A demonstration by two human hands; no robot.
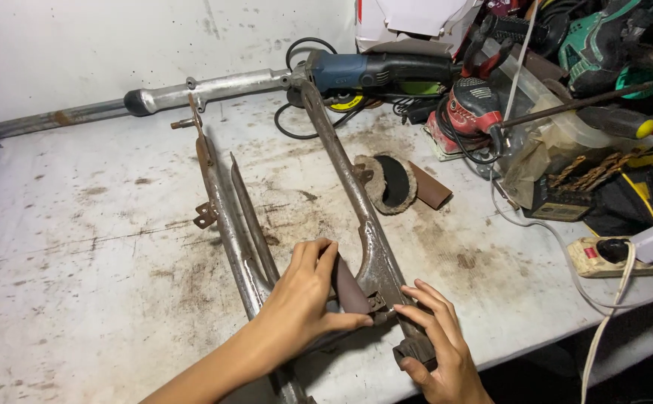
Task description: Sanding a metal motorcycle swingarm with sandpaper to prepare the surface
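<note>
A rusty grey metal frame point(341, 161) of joined tubes lies on the stained white workbench point(79, 247). My left hand point(304, 295) pinches a folded brown sheet of sandpaper point(350, 290) against the inside of the frame's near bend. My right hand point(435, 340) lies on the frame's near end, its fingers spread over a dark bracket point(415, 350) at the bench's front edge.
A blue angle grinder point(375, 72) and a red sander point(472, 108) sit at the back. A round wool pad point(388, 183) and a brown sandpaper strip point(431, 191) lie mid-bench. Right: drill bits point(588, 173), power strip point(614, 254), cables, cluttered tools.
</note>
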